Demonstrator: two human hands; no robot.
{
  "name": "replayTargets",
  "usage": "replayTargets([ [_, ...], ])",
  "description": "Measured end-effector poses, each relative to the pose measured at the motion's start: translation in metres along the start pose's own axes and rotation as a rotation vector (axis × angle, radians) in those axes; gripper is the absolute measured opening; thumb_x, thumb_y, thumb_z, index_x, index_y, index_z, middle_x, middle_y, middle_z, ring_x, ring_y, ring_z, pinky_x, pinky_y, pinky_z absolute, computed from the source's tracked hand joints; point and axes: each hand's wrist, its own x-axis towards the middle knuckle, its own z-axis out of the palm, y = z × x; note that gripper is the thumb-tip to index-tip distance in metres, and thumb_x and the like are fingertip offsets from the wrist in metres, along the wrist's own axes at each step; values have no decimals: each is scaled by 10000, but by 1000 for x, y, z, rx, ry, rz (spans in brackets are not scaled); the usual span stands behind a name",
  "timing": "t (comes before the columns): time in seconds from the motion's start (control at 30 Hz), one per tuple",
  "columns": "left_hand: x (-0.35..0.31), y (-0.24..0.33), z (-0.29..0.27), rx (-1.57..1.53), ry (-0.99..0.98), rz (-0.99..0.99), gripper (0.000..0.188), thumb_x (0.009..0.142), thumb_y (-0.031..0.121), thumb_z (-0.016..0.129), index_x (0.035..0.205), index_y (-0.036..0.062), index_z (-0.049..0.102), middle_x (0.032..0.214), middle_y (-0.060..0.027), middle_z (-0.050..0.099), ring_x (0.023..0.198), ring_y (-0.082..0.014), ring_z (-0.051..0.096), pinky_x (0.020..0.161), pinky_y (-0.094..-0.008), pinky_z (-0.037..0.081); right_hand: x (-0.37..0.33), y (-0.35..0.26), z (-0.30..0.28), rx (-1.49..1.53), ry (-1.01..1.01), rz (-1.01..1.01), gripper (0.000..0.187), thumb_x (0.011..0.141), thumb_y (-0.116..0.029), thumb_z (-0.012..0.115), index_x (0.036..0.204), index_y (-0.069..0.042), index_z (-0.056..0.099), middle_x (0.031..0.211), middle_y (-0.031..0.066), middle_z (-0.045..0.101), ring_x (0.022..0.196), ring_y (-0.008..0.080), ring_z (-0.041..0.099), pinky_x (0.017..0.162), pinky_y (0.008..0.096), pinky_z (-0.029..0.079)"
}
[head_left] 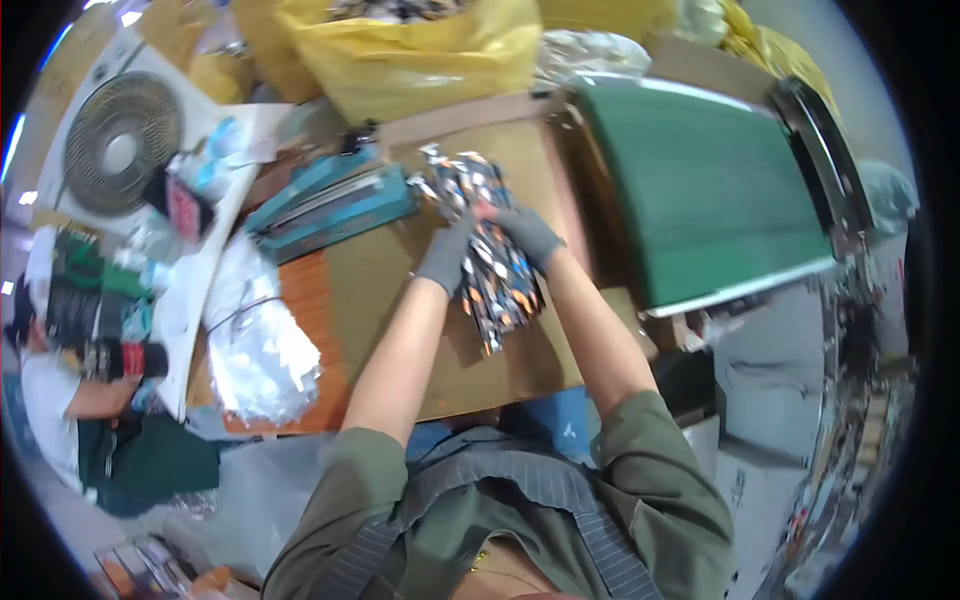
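Observation:
A bundle of slim, shiny packets (500, 285), patterned in black, orange and white, lies lengthwise between my hands above the cardboard-covered table (375, 310). My left hand (449, 250), in a grey glove with bare fingertips, is closed against its left side. From the right, my right hand (533, 236), gloved alike, grips the same bundle near its middle. The fingertips of both hands come together on top of it. The packets fan out at the far and near ends. Fingers under the bundle are hidden.
A yellow bag (420, 65) of similar packets stands at the far side. Blue-green open boxes (345, 215) and a tied stack of clear plastic bags (255, 345) lie left. A green conveyor belt (710, 190) runs at right. Further left are a fan (122, 150) and another person (55, 400).

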Motion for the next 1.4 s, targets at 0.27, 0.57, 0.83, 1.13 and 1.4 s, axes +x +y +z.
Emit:
replayTargets([
  [0.27,-167,50,-46,183,-308,744,503,638,110,804,1089,31,596,1006,-43,646,944,-137,592,846,-306,481,-105,-40,92,170,-308,-509,697,659,-153,770,1249,-30,420,1109,52,565,1022,164,550,906,314,440],
  [0.57,-212,-2,-105,399,-297,795,862,592,171,838,1315,52,384,1177,-56,549,1094,-191,523,962,-343,419,-180,-38,186,44,-302,-482,1027,609,-53,819,1418,-27,188,1195,126,496,1020,177,538,854,313,465],
  [0.83,-253,-84,-126,-582,-669,192,727,728,441,717,1255,20,447,1169,-90,554,1051,-199,556,934,-361,441,-156,-27,214,-222,-832,-20,411,762,-201,668,1089,38,597,987,143,643,891,197,620,796,307,486],
  [1.13,-246,-26,-350,1321,907,819,520,676,477,716,959,63,577,879,-129,606,783,-317,585,724,-414,467,-162,16,213,64,-731,-240,183,751,-172,580,756,10,594,750,155,631,725,242,619,697,344,500],
  [1.4,-265,22,-269,361,800,1032,372,950,239,432,655,19,487,557,-19,429,540,-120,395,513,-303,330,-182,7,182,48,-552,15,339,770,-117,573,1061,55,595,815,140,648,721,202,632,685,287,511],
])
